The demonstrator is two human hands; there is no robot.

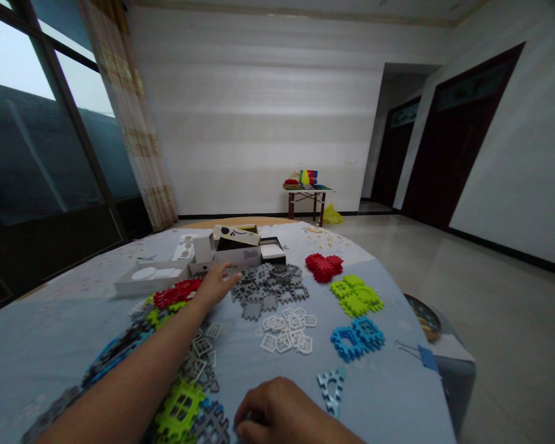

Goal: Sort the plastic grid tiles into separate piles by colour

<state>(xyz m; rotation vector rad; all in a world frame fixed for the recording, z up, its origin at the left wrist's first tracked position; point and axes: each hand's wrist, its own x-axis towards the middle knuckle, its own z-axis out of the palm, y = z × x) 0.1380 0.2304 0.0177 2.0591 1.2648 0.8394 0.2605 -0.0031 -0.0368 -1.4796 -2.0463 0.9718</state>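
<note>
My left hand [217, 285] reaches across the table to the left edge of a pile of grey interlocking plastic pieces [263, 287]. Its thumb and fingers are apart, and nothing shows between them. Close to the front edge, my right hand [282, 410] is curled, palm down; whatever lies under its fingers is hidden. Just left of it lie a dark grey lattice piece [213, 424] and a lime green piece [181, 404]. White window-like pieces [289, 333] lie in a loose heap between the two hands. To the right of my right hand is a blue triangular piece [332, 390].
Red [324, 267], lime green [357, 295] and blue pieces [357, 338] form separate groups along the right. More mixed pieces [120, 351] lie under and beyond my left forearm. Open boxes [235, 254] and a white tray [150, 280] stand behind. A stool [457, 364] adjoins the right edge.
</note>
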